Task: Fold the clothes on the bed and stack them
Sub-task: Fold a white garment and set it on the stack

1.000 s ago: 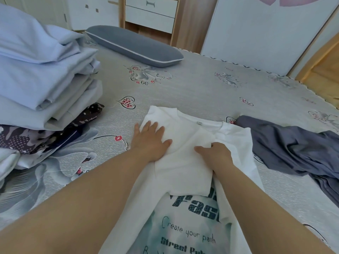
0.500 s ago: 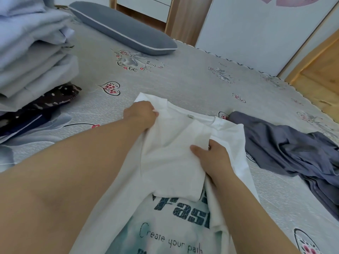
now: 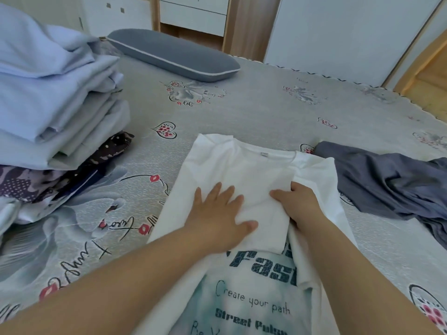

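— Where is the white printed cotton T-shirt (image 3: 244,165)?
— In the middle of the grey flowered bed (image 3: 254,105). The left hand (image 3: 217,213) lies flat on it; the right hand (image 3: 298,204) pinches its fold.
— What's around?
— Crumpled dark grey garment (image 3: 387,180) at 3 o'clock, folded pale blue stack (image 3: 53,97) at 10, grey oblong pillow (image 3: 174,54) at 12.

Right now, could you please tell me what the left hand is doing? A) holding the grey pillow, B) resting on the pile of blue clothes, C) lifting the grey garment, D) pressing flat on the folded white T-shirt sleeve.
D: the left hand lies with straight fingers spread on the sleeve folded over the white T-shirt.
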